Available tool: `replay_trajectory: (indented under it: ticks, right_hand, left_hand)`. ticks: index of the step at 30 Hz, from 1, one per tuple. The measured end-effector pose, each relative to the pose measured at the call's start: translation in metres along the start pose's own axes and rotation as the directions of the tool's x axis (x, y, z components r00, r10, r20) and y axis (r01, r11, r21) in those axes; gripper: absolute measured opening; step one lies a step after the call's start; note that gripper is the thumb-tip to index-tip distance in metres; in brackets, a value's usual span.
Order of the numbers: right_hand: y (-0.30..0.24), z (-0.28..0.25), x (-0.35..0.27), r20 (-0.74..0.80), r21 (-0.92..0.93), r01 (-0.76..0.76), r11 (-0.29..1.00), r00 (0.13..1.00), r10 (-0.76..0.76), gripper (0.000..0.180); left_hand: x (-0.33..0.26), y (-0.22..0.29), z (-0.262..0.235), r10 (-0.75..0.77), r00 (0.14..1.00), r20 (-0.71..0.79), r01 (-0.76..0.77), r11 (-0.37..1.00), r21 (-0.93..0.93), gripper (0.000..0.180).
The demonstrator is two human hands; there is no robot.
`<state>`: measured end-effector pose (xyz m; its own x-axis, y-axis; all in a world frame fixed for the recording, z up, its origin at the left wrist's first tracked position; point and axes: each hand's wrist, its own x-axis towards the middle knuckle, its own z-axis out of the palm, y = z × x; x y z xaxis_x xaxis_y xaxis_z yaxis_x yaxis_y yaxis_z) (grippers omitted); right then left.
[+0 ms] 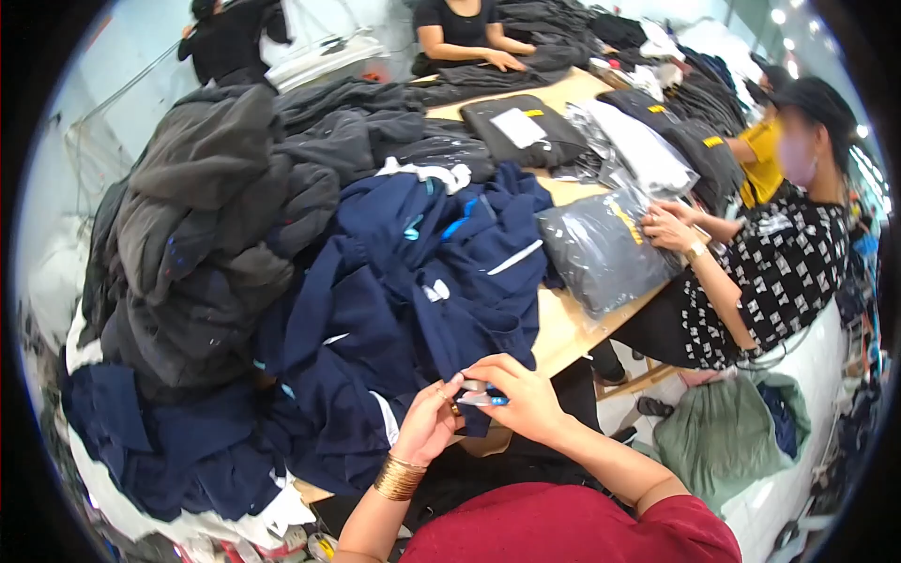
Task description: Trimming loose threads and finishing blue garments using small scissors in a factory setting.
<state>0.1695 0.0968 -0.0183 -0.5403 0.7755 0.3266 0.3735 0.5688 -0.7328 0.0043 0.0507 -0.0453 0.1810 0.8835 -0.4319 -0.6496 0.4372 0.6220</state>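
Note:
My left hand (427,422), with a gold bangle on the wrist, and my right hand (521,394) meet at the near edge of the table. Together they pinch a small white and blue tag (477,398) attached to a navy blue garment (394,310). The garment belongs to a heap of navy clothes lying just beyond my hands. My fingers cover most of the tag.
A tall pile of dark grey garments (216,206) fills the left. On the wooden table (563,328) lie clothes packed in clear bags (601,249). A person in a black-and-white top (779,272) handles one bag at right. Two more people work at the far end. A green sack (723,436) sits on the floor.

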Motion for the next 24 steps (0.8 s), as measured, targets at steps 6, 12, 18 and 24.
replay_trajectory:
  ticks: [6, 12, 18, 24]
  right_hand:
    - [0.006, -0.001, -0.008, -0.066, 0.172, -0.108, 0.979, 0.99, 0.121, 0.044]
    - [0.006, 0.005, 0.001, -0.261, 0.179, 0.176, 0.968, 0.957, -0.125, 0.027]
    - [0.005, 0.001, 0.016, -0.25, 0.182, 0.331, 0.926, 0.926, -0.282, 0.02]
    - [0.031, 0.002, -0.015, 0.033, 0.139, 0.184, 0.973, 0.981, -0.19, 0.016]
  left_hand:
    - [0.009, 0.006, 0.015, 0.341, 0.928, -0.148, -0.331, 0.939, 0.09, 0.013]
    - [0.007, 0.027, -0.006, 0.54, 0.835, 0.102, -0.529, 0.84, -0.121, 0.025]
    - [-0.021, 0.044, 0.066, 0.71, 0.642, -0.289, -0.699, 0.697, 0.161, 0.034]
    - [-0.022, 0.01, 0.002, 0.474, 0.81, -0.346, -0.441, 0.88, 0.175, 0.018]
